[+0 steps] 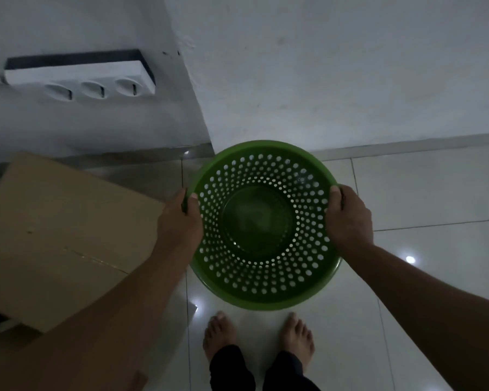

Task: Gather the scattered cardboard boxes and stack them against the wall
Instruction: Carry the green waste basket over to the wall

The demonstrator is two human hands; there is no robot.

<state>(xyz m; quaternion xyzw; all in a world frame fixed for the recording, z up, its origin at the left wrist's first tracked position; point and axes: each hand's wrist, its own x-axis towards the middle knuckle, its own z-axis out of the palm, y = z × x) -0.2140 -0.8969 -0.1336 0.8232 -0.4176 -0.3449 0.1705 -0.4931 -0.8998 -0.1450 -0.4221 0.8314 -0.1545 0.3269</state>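
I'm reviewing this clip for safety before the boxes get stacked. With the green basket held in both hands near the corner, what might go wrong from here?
1. Both the left hand and right hand grip the green basket, so neither is free for the cardboard box.
2. The bare feet stand on glossy floor tiles; a slip or dropped basket could hurt.

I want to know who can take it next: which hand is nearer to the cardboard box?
Left. The left hand grips the green basket rim just beside the cardboard box; the right hand grips the opposite rim, farther away.
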